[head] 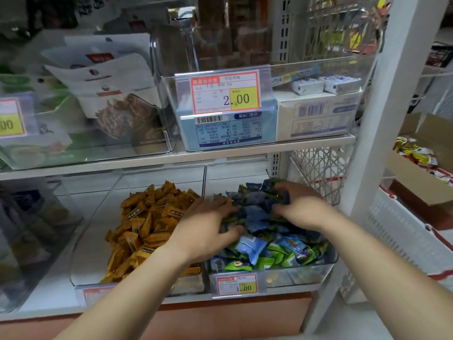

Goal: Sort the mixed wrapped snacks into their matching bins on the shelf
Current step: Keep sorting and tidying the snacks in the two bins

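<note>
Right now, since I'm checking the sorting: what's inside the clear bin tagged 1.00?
The bin holds blue wrapped snacks and green wrapped snacks, mixed. The left hand and right hand cover the pile's middle; lower layers are hidden.

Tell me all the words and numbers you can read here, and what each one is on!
"2.00": upper price tag on the upper clear bin.
"1.00": lower price tag on the bin of blue and green snacks.
"00": left price tag, its start cut off by the picture's edge.
Small print on the tags, the blue box and the orange wrappers: too small or blurred to read.
</note>
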{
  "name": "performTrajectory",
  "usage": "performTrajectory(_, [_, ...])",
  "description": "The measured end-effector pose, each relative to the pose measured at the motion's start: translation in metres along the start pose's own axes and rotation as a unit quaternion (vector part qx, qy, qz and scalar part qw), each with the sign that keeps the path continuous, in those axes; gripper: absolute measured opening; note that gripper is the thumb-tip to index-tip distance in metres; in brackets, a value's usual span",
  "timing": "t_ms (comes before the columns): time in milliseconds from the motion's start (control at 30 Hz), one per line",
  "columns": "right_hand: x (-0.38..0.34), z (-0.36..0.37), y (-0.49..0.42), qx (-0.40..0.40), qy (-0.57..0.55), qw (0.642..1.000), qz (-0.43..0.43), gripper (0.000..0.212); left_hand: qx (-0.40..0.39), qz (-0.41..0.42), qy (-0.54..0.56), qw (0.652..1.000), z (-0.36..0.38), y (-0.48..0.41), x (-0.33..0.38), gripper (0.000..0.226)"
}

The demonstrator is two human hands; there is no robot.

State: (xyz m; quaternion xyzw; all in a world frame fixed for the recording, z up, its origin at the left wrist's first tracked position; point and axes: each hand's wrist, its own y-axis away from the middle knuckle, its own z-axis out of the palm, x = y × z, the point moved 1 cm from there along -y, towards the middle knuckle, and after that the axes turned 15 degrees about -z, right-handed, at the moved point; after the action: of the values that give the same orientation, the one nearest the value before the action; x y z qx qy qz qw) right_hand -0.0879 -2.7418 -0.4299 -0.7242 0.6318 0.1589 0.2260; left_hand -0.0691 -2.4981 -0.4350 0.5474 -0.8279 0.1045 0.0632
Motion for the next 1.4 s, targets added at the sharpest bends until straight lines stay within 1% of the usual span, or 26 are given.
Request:
performTrajectory(67, [-0.006,-0.001,-0.006,0.049,-0.022,0.998,-0.021,0.053,0.03,-0.005,-0.005,1.0,0.007,0.007,0.0,0.06])
performTrajectory(100, [-0.01,0.0,-0.011,0.056,-0.048,0.996,-0.042,0.049,0.039,-0.007,-0.009,0.999,0.01,0.009,0.001,0.059])
performTrajectory(167, [-0.018,0.005,-0.024,0.03,-0.078,0.992,-0.094,0.043,0.04,-0.014,-0.013,0.999,0.014,0.008,0.003,0.058])
performTrajectory(233, [-0.02,0.012,-0.046,-0.006,-0.066,0.991,-0.119,0.039,0.046,-0.018,-0.01,0.999,0.015,0.007,0.004,0.057])
performTrajectory(333, [-0.015,0.022,-0.087,-0.045,-0.037,0.992,-0.109,0.039,0.062,-0.024,0.0,0.998,0.018,0.007,0.006,0.055])
performTrajectory(467, [-0.005,0.04,-0.127,-0.15,0.038,0.986,-0.059,0.044,0.082,-0.028,0.007,0.996,0.022,0.007,0.006,0.051])
performTrajectory(600, [-0.005,0.052,-0.138,-0.2,0.056,0.978,-0.027,0.052,0.084,-0.033,0.012,0.996,0.025,0.005,0.004,0.05])
performTrajectory(700, [-0.004,0.054,-0.137,-0.249,0.086,0.965,-0.013,0.047,0.083,-0.038,0.008,0.996,0.026,0.005,0.004,0.052])
performTrajectory(733, [-0.005,0.053,-0.136,-0.253,0.096,0.963,-0.01,0.047,0.083,-0.039,0.008,0.996,0.026,0.005,0.005,0.053])
performTrajectory(867, [-0.006,0.051,-0.129,-0.219,0.091,0.971,-0.011,0.051,0.083,-0.04,0.007,0.996,0.025,0.003,0.004,0.056])
performTrajectory(967, [-0.008,0.05,-0.125,-0.24,0.097,0.966,-0.015,0.05,0.086,-0.042,0.011,0.995,0.025,0.003,0.005,0.057])
performTrajectory(1167, [-0.006,0.05,-0.123,-0.283,0.117,0.952,-0.009,0.057,0.093,-0.041,0.023,0.995,0.025,0.003,0.006,0.054])
performTrajectory(1300, [-0.008,0.051,-0.124,-0.271,0.068,0.96,-0.022,0.047,0.096,-0.039,0.029,0.994,0.025,0.004,0.006,0.053])
performTrajectory(1400, [-0.01,0.048,-0.122,-0.259,0.053,0.964,-0.029,0.053,0.097,-0.04,0.029,0.994,0.024,0.003,0.007,0.052])
